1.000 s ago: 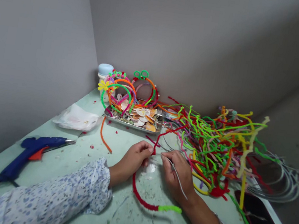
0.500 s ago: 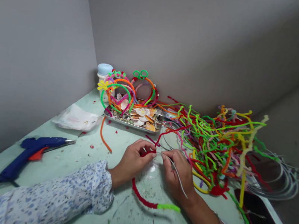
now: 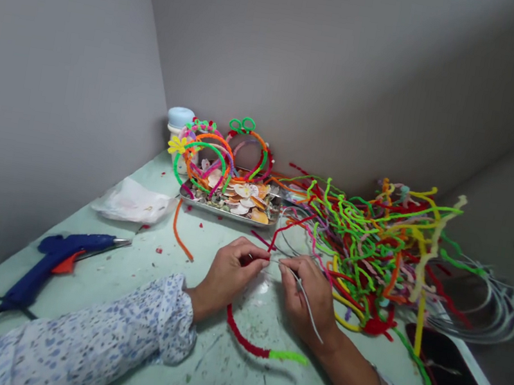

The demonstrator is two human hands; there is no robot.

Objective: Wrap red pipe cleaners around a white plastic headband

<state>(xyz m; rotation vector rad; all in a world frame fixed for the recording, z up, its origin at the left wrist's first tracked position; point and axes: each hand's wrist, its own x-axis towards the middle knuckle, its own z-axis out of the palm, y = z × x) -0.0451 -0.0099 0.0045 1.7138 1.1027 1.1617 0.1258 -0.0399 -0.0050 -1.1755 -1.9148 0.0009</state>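
The pale wire [image 3: 308, 306] spans the gap between the 2 hands, its tail running to 5 o'clock over the right hand [image 3: 307, 288], whose thumb and forefinger are closed on it. The left hand [image 3: 227, 275] pinches the red fuzzy strand [image 3: 238, 338] close to the wire, fingertips together. Even turns probably call for a pinch right beside the newest coil, light tension and a straight wire. The strand's loose end [image 3: 273, 241], at 12 o'clock from the pinch, could snag in the heap of coloured stems [image 3: 367, 236] at 2 o'clock.
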